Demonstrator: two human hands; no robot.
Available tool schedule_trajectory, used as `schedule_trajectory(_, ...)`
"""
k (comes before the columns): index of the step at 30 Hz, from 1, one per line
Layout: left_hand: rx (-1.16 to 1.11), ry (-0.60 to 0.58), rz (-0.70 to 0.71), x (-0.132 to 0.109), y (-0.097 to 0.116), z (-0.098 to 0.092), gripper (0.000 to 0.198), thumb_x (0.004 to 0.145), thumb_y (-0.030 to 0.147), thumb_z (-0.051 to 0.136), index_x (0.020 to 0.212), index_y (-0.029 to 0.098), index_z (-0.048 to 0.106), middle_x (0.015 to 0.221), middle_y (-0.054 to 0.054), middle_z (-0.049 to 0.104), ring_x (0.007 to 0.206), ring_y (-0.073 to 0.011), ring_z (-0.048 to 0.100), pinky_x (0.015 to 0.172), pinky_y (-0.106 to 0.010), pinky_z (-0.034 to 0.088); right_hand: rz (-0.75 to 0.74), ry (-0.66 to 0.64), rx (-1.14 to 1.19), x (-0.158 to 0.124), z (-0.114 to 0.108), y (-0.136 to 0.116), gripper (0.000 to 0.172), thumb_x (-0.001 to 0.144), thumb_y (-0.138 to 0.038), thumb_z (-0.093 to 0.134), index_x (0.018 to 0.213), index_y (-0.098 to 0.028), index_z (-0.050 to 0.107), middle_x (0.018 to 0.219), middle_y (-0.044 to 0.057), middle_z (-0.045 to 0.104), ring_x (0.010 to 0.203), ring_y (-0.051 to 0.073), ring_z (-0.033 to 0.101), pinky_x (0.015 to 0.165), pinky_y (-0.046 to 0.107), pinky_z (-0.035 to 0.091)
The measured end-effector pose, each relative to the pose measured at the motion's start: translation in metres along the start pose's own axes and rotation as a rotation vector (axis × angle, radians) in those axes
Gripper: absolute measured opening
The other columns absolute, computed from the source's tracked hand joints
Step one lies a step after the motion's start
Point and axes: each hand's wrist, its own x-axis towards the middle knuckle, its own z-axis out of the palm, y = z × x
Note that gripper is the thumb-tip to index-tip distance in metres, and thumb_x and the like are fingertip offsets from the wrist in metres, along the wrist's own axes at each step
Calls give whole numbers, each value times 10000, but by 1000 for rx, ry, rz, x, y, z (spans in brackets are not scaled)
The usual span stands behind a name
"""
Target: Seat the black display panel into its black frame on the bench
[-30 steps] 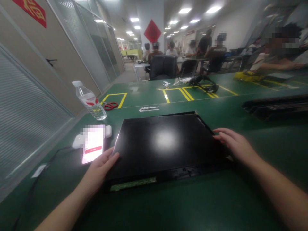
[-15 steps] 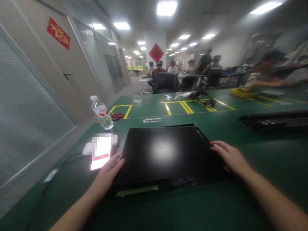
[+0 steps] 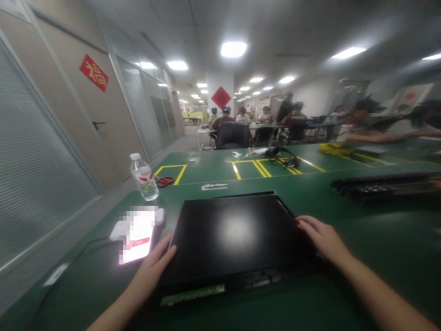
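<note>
A flat black screen panel (image 3: 206, 243) with a glossy face lies in front of me, a ceiling light mirrored in its middle. Its back right corner does not line up with a thin black frame (image 3: 275, 195) beneath it. My left hand (image 3: 160, 259) is closed on the panel's left edge, thumb on top and the other fingers partly hidden. At the right edge, my right hand (image 3: 322, 236) grips with its fingertips near the corner; its thumb is hidden. A green strip (image 3: 193, 294) shows along the near edge.
On the green table (image 3: 268, 310), a lit phone (image 3: 139, 241), a water bottle (image 3: 144, 178) and red-handled scissors (image 3: 165, 182) stand or lie to the left. A long black part (image 3: 382, 186) lies right; headphones (image 3: 284, 156) lie beyond. People sit farther back.
The whole scene sits lower in the picture, as my view has tilted up. Both hands keep their hold on the panel's edges, and the panel looks unmoved on the table.
</note>
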Motion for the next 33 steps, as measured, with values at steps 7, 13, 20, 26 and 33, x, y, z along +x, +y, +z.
schedule_trajectory(7,44,-14,158,10,-11,6,659,939,617,535,1425,200,695,1501,-92,672,1430,-374,580,1212,-546,434,75,42,64,3,-1,0,451,829,-604,523,923,-263,803,973,71,823,965,332,747,833,428,544)
schedule_trajectory(13,116,-43,183,8,-1,4,628,958,555,529,1431,172,687,1485,-124,680,1399,-370,611,1194,-550,458,85,26,90,5,-2,4,462,817,-619,523,914,-261,798,983,78,824,992,341,748,843,436,540)
schedule_trajectory(20,180,25,252,11,-22,9,559,978,514,518,1402,208,715,1489,-118,678,1400,-357,613,1193,-557,460,70,22,87,6,-1,7,469,847,-621,530,951,-257,807,995,78,828,1017,340,751,875,436,549)
schedule_trajectory(26,259,-43,235,3,2,4,557,979,450,502,1410,160,705,1511,-148,655,1423,-349,593,1207,-550,447,98,14,78,9,-3,8,465,795,-634,561,926,-265,812,986,75,827,993,343,752,859,428,547)
schedule_trajectory(33,304,-46,214,0,17,2,520,967,410,509,1379,177,721,1518,-143,650,1422,-346,593,1208,-562,441,106,32,60,10,-3,9,484,799,-638,541,915,-253,808,966,81,826,1000,341,746,899,437,527)
